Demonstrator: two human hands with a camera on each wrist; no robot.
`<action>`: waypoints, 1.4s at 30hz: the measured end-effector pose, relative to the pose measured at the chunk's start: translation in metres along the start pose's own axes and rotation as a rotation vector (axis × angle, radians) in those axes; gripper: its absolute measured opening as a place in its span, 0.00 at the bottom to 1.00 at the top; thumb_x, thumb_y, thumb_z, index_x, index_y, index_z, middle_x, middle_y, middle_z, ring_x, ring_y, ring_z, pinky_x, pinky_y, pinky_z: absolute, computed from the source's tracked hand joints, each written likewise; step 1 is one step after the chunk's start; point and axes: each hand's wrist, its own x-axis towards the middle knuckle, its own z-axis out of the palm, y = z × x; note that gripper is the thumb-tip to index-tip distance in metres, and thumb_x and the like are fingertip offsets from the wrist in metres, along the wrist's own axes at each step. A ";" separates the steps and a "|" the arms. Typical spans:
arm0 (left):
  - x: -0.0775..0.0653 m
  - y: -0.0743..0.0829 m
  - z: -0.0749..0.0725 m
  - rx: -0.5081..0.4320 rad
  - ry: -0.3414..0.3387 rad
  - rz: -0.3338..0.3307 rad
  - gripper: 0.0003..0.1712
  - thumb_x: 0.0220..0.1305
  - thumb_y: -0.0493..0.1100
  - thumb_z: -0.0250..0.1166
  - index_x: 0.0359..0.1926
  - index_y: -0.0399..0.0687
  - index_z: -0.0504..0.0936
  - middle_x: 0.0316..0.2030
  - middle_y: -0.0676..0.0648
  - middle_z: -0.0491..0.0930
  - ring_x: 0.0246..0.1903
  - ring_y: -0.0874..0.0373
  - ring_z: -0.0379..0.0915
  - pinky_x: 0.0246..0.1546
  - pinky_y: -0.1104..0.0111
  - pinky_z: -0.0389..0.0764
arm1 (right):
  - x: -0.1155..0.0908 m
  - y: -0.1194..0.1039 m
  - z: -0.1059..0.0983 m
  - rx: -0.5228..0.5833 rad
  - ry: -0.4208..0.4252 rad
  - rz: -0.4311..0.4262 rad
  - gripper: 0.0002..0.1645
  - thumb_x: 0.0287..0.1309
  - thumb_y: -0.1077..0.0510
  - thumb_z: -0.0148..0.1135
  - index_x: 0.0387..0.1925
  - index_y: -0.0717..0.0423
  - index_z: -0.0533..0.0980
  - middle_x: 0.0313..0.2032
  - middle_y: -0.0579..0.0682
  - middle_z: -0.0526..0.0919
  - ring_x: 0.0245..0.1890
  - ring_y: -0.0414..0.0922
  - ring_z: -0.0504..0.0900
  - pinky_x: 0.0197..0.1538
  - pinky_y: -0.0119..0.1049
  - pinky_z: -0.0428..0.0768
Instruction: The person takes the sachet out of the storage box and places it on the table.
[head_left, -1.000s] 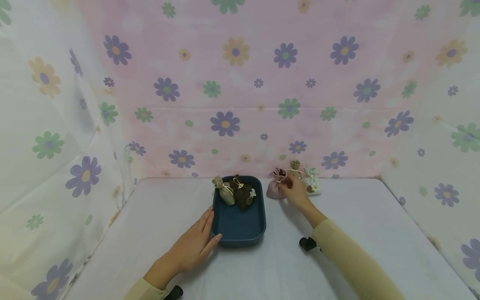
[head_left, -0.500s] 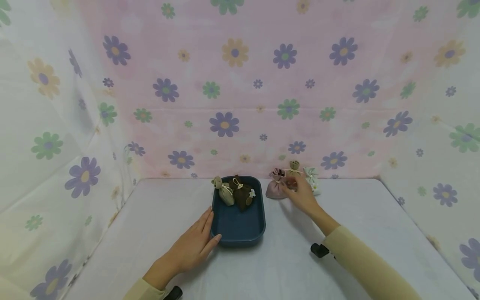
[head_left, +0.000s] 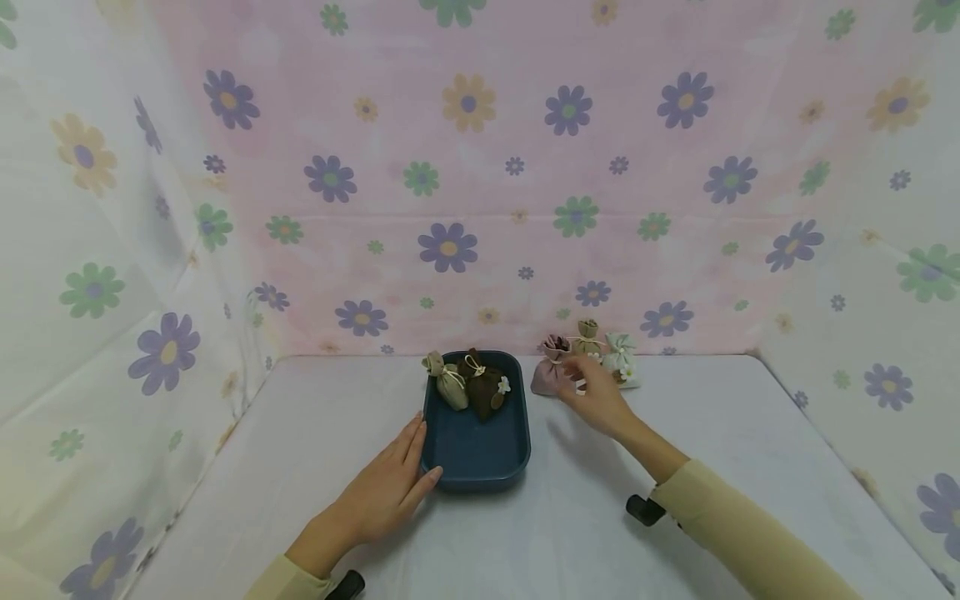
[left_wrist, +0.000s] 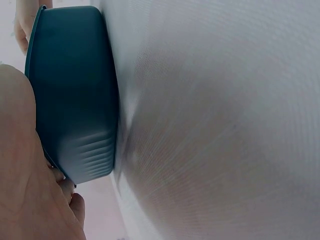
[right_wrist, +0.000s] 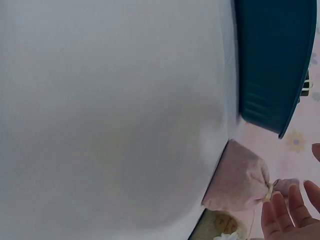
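My left hand [head_left: 378,492] rests its straight fingers along the left side of a dark blue tray [head_left: 480,454]. Inside the tray's far end lie a beige drawstring pouch [head_left: 452,390] and a dark brown pouch [head_left: 483,396] with a small white flower. To the right of the tray, a dusty pink drawstring pouch [head_left: 546,380] stands on the table. My right hand [head_left: 600,402] is beside that pouch, fingers loosely bent. In the right wrist view, the fingertips [right_wrist: 267,207] are right at the tied neck of the pink pouch [right_wrist: 237,177], with the thumb apart from them.
Behind my right hand stand an olive pouch [head_left: 587,333] and a pale mint pouch [head_left: 621,354] with white flowers, close to the pink one. A flower-printed cloth [head_left: 450,167] hangs right behind the table [head_left: 315,417], and more cloth closes in both sides.
My right hand has drawn back slightly to the right and loosened its fingers from the pink pouch's neck. The pouch, the tray and my left hand stay in place.
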 end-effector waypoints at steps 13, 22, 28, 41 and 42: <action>0.001 -0.001 0.001 0.011 -0.012 -0.012 0.46 0.81 0.63 0.43 0.79 0.31 0.47 0.81 0.37 0.39 0.80 0.44 0.40 0.75 0.50 0.56 | 0.006 -0.019 0.019 0.064 -0.078 -0.033 0.25 0.64 0.63 0.69 0.59 0.67 0.74 0.53 0.65 0.79 0.54 0.60 0.80 0.57 0.55 0.80; 0.001 -0.002 0.001 0.020 -0.021 -0.010 0.46 0.81 0.64 0.42 0.79 0.31 0.46 0.81 0.37 0.39 0.80 0.44 0.40 0.75 0.50 0.56 | 0.025 -0.029 0.042 0.074 -0.083 -0.101 0.25 0.63 0.62 0.70 0.58 0.69 0.76 0.52 0.66 0.81 0.53 0.62 0.81 0.55 0.58 0.80; 0.001 -0.003 0.001 0.018 -0.011 0.000 0.47 0.81 0.65 0.41 0.79 0.31 0.47 0.81 0.36 0.40 0.80 0.44 0.40 0.75 0.51 0.56 | 0.036 -0.033 0.056 0.091 -0.110 -0.095 0.25 0.65 0.61 0.69 0.59 0.68 0.75 0.53 0.64 0.80 0.54 0.60 0.80 0.58 0.54 0.80; 0.002 -0.002 0.002 0.012 -0.009 -0.003 0.46 0.81 0.64 0.42 0.80 0.32 0.46 0.81 0.38 0.38 0.80 0.49 0.38 0.76 0.52 0.56 | 0.059 -0.038 0.076 0.004 -0.155 -0.036 0.26 0.66 0.58 0.68 0.62 0.65 0.75 0.54 0.60 0.81 0.54 0.54 0.81 0.56 0.48 0.81; 0.001 -0.003 0.003 0.013 -0.006 -0.001 0.47 0.81 0.64 0.42 0.80 0.32 0.47 0.81 0.38 0.39 0.80 0.48 0.38 0.75 0.52 0.56 | 0.060 -0.039 0.078 0.006 -0.159 -0.033 0.26 0.66 0.59 0.68 0.62 0.65 0.75 0.54 0.60 0.81 0.54 0.54 0.81 0.56 0.49 0.81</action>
